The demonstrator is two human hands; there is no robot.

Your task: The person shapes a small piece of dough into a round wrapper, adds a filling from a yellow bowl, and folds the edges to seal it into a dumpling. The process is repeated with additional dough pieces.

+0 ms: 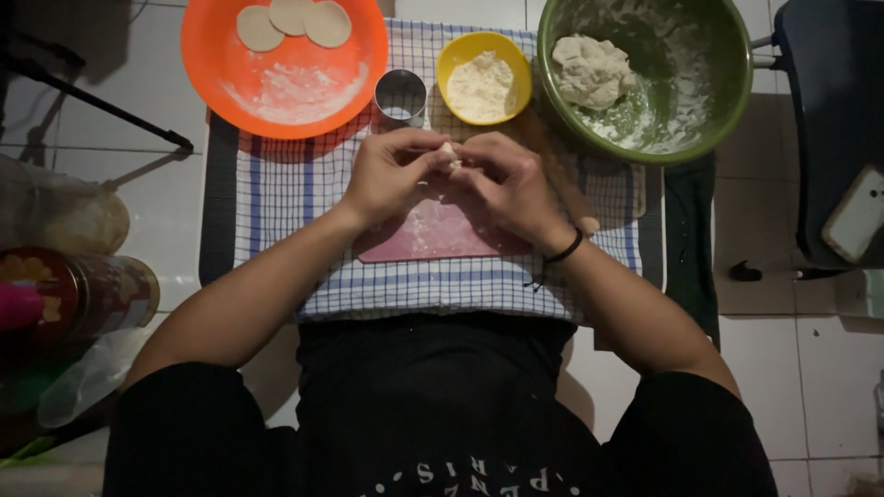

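Right now your two hands meet just above the pink cutting board (433,235), which I'll use as the landmark. Your left hand (387,175) and right hand (506,184) are both curled in, fingertips pinched together on a small piece of dough (448,153) held between them, a little beyond the board's far edge and lifted off it.

What could go wrong, as I judge it: the piece is small and only your fingertips hold it, so a harder squeeze could tear or squash it, and a loosened pinch would let it drop onto the board or the checked cloth (276,184) under it. The metal ring cutter (401,95) stands just beyond the board, close to your left knuckles; a wider sweep could knock it over. The yellow bowl of flour (483,78) sits beside the cutter, near enough to be nudged and spill.

Counted: one pink board; one ring cutter; three bowls, namely an orange one (285,69) beyond the board to the left, the yellow one straight beyond it, and a green one (645,78) beyond it to the right; three flat dough rounds (293,20) in the orange bowl; one dough lump (591,69) in the green bowl.
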